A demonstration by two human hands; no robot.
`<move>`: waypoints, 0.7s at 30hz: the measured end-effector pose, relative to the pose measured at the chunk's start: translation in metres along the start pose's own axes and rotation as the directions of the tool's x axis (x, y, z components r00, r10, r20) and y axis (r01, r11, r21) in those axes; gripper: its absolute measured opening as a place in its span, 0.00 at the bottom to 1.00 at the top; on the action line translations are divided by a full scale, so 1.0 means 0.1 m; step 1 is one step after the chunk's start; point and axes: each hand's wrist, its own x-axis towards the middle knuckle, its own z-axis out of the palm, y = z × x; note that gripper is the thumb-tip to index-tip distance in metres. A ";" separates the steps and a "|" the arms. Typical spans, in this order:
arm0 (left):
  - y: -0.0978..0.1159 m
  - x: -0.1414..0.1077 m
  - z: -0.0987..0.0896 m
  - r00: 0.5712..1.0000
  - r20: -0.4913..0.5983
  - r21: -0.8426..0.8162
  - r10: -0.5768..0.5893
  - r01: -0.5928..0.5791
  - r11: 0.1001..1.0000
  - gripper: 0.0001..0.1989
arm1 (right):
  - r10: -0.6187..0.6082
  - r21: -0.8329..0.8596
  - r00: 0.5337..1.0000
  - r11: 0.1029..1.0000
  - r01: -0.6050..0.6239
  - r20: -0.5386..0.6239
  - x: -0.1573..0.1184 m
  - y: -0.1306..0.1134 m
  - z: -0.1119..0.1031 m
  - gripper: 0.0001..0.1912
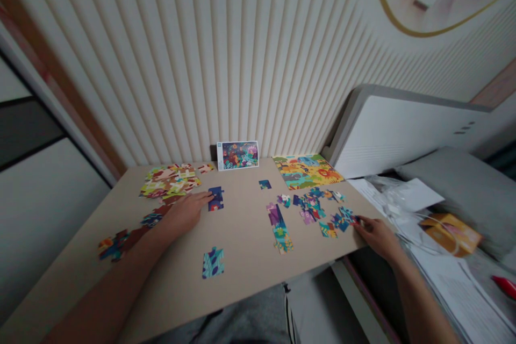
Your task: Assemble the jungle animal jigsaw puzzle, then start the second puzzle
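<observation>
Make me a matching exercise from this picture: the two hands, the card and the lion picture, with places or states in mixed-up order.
Column one:
1. Left hand
2. Right hand
3. Card
4. Lion picture

Column two:
A. Lying flat, mostly yellow
B. Fingertips at a dark blue piece
C. Standing upright at the back of the table
D. Beside blue pieces, by the table's right edge

Right pairs: 1-B, 2-D, 3-C, 4-A.
</observation>
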 end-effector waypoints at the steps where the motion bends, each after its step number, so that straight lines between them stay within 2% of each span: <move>1: 0.00 0.00 0.00 1.000 0.000 -0.003 -0.001 0.001 1.000 0.32 | 0.003 0.063 1.000 0.998 -0.003 0.009 0.02 0.00 -0.02 0.30; 4: 0.03 -0.01 -0.01 1.000 0.009 0.024 -0.006 0.006 1.000 0.33 | 0.016 0.289 1.000 0.957 -0.019 0.013 0.06 0.00 -0.06 0.29; 7: 0.05 -0.01 -0.03 1.000 0.021 0.060 -0.010 0.009 0.998 0.34 | 0.031 0.485 0.999 0.874 -0.033 0.012 0.08 0.03 -0.07 0.29; 11: 0.05 0.00 -0.04 1.000 0.005 0.028 -0.007 0.007 1.000 0.33 | 0.035 0.562 0.998 0.827 0.001 -0.054 0.09 0.06 -0.14 0.31; 14: 0.03 0.00 -0.02 1.000 0.015 0.028 -0.011 0.011 1.000 0.33 | 0.080 0.558 0.979 0.829 0.040 -0.190 0.09 0.01 -0.21 0.33; 16: 0.02 0.00 0.00 1.000 0.021 0.034 -0.016 0.016 0.999 0.34 | 0.154 0.568 0.939 0.822 0.050 -0.306 0.09 -0.07 -0.26 0.32; 18: 0.02 0.00 0.02 1.000 0.021 0.034 -0.017 0.016 0.999 0.34 | 0.216 0.631 0.906 0.772 0.070 -0.365 0.07 -0.21 -0.28 0.32; 21: 0.03 0.00 0.02 1.000 0.015 0.037 -0.017 0.016 0.999 0.33 | 0.213 0.781 0.923 0.610 0.130 -0.321 -0.01 -0.54 -0.28 0.30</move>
